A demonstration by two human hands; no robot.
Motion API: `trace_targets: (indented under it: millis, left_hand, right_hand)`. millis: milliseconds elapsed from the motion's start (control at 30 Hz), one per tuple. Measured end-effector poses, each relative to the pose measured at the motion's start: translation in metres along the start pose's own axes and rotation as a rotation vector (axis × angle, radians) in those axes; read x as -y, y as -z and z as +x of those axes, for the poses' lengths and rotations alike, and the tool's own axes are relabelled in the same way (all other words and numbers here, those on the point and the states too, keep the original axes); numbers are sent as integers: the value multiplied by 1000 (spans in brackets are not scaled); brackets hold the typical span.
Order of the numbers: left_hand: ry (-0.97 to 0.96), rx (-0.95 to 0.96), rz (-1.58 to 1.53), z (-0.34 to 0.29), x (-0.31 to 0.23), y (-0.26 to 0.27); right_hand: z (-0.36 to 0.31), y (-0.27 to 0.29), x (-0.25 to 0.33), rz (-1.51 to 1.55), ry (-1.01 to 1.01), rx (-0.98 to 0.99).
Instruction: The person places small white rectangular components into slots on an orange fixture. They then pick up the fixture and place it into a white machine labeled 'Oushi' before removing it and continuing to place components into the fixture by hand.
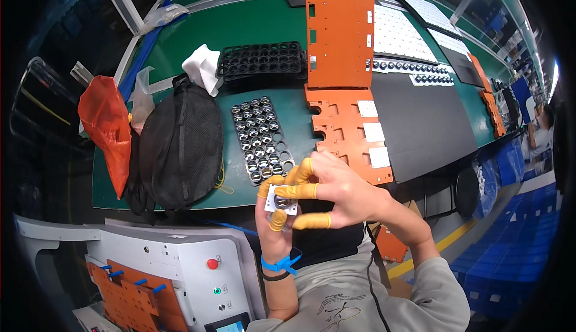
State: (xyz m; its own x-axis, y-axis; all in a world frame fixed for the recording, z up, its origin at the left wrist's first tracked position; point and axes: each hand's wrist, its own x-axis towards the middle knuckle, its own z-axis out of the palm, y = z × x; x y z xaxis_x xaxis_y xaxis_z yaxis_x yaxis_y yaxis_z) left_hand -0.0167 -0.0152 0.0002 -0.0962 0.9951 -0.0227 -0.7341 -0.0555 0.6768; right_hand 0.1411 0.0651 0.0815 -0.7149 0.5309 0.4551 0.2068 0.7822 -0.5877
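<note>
Left hand (268,229): yellow-capped fingers (277,220) pinch dark-centred square white plate (282,203) near dark rectangular disc tray (279,141); right hand (343,191) curls over it, likely steadying, grip unclear.

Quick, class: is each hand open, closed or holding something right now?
Left hand: closed, holding a small white plate.
Right hand: partly curled, fingertips at the plate; whether it grips cannot be told.

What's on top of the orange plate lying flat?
Three white squarish pieces lie along the right side of the orange plate. The right hand covers its near left corner; anything there is hidden.
</note>
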Motion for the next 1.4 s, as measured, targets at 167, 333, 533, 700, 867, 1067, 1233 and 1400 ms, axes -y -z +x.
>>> trace_targets:
  millis: [167,333,533,700,867,1067,1233,1400]
  left_hand:
    - [256,113,-195,-3,11,-5]
    - [-36,56,207,12,11,-20]
    - [-298,54,962,38,-7,-34]
    - [-394,185,1236,58,-2,-40]
    - [-432,257,1464,90,-2,-55]
    - [-470,0,1734,142,-12,-62]
    - [-313,92,1894,171,-5,-66]
    - [-198,184,1894,185,15,-64]
  right_hand:
    - [-9,-14,-7,-330,159,-261]
    - [-21,-7,-19,-463,102,-345]
    - [-35,7,-26,-558,-28,-239]
    - [-47,19,-38,-564,-116,-108]
    - [-57,17,-60,-437,-332,-254]
    - [-74,7,-75,-595,-408,-364]
    - [-74,7,-74,-576,-358,-392]
    - [-75,8,-72,-540,-356,-380]
